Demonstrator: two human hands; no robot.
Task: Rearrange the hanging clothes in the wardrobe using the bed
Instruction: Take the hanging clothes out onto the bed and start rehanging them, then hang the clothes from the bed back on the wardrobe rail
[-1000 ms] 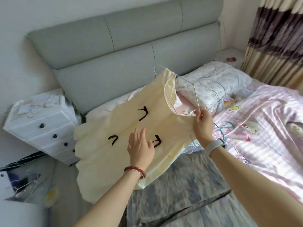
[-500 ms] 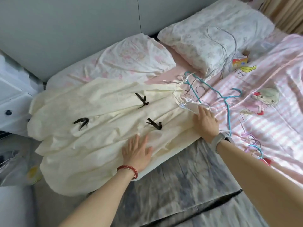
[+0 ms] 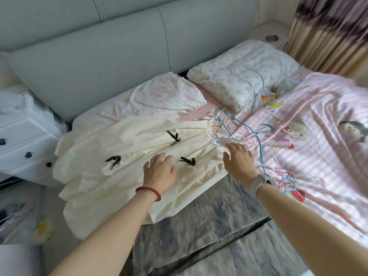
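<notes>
1. A cream dress (image 3: 127, 166) with 3 black bows is spread on the near left part of the bed (image 3: 318, 156), its hem hanging over the edge.
2. The left hand (image 3: 159, 172) is laid flat on it, fingers apart; the right hand (image 3: 239, 160) rests spread at the neckline, nothing gripped.
3. The cloth is judged light, limp and crease-prone; it is best taken at the shoulders, near the blue hanger (image 3: 256, 132).

1. Cream dress (image 3: 119, 168) with three black bows lies spread flat under the left hand (image 3: 159, 172), hem draping off the bed's edge.
2. Hangers (image 3: 256, 134), teal and possibly wire, lie tangled just beyond the right hand (image 3: 239, 162).
</notes>
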